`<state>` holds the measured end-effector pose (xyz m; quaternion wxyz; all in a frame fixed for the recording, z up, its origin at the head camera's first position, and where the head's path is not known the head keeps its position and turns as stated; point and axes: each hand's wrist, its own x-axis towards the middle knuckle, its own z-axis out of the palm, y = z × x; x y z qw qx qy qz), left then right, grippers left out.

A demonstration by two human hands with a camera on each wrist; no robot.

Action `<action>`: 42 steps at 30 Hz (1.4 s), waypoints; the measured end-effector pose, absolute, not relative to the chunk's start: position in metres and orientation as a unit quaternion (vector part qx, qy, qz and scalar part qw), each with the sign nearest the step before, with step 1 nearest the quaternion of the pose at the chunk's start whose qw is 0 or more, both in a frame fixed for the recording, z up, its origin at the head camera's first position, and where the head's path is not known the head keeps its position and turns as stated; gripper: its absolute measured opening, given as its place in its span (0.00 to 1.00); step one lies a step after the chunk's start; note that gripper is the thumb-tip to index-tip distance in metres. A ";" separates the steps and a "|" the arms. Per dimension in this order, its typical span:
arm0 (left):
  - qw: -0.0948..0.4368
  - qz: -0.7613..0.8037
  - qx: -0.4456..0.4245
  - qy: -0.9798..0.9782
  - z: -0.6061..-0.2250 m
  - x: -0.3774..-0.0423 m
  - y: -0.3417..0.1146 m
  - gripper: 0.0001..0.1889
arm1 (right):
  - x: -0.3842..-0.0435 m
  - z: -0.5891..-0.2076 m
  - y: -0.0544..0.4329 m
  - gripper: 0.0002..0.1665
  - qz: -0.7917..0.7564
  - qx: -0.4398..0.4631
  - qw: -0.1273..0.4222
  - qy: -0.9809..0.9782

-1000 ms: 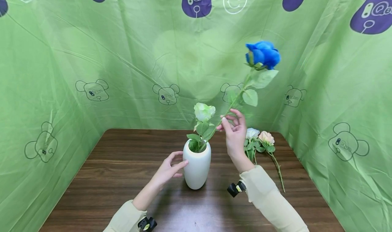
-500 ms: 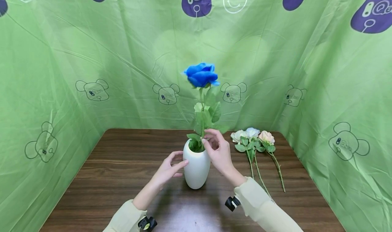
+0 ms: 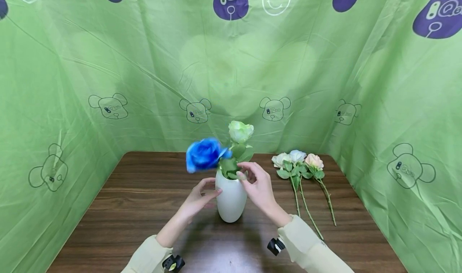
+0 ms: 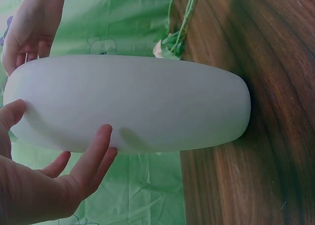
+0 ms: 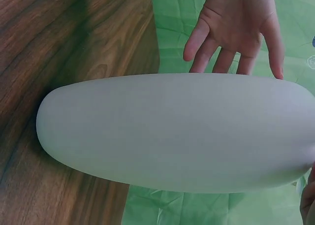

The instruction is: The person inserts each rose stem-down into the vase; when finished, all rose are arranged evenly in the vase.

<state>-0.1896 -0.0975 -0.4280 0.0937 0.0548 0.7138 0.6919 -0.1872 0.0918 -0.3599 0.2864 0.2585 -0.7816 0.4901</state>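
A tall white vase (image 3: 232,201) stands upright on the table. The left hand (image 3: 199,195) rests against its left side, thumb toward the front and fingers spread behind; the left wrist view shows the fingertips (image 4: 105,131) touching the wall. A pale green rose (image 3: 241,132) stands upright in the vase. The blue rose (image 3: 205,154), its bloom blurred, leans left over the rim, its lower stem hidden. With thumb and fingers close together at the mouth, the right hand (image 3: 259,185) pinches among its leaves; the exact contact is hidden.
To the right lie a white rose (image 3: 281,160), a pale blue rose (image 3: 297,156) and a peach rose (image 3: 314,161), stems toward the front. The dark wooden table (image 3: 144,193) is enclosed by a green printed cloth (image 3: 155,84).
The right hand has brought the blue rose from the upper right to the vase mouth. Its bloom stood upright above the vase, then dropped and tipped left. The left hand has stayed put.
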 end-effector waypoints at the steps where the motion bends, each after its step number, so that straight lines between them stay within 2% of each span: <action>1: 0.091 0.691 0.054 0.715 -0.427 -0.189 -0.097 0.26 | -0.187 -0.360 0.092 0.14 0.492 0.260 0.285 -0.780; 9: 0.088 0.687 0.063 0.719 -0.425 -0.187 -0.097 0.27 | -0.191 -0.361 0.099 0.11 0.522 0.241 0.286 -0.767; 16: 0.096 0.678 0.066 0.725 -0.401 -0.175 -0.095 0.24 | -0.203 -0.369 0.127 0.09 0.570 0.159 0.271 -0.759; 24: 0.091 0.678 0.065 0.727 -0.400 -0.174 -0.095 0.25 | -0.232 -0.412 0.177 0.09 0.556 0.080 0.259 -0.786; 29: 0.093 0.679 0.062 0.726 -0.400 -0.174 -0.095 0.25 | -0.247 -0.441 0.206 0.08 0.512 0.041 0.227 -0.827; 34: 0.093 0.680 0.064 0.724 -0.400 -0.173 -0.095 0.25 | -0.255 -0.465 0.232 0.11 0.458 -0.007 0.164 -0.874; 42: 0.098 0.686 0.066 0.718 -0.400 -0.173 -0.094 0.25 | -0.256 -0.498 0.257 0.18 0.474 -0.111 0.090 -0.869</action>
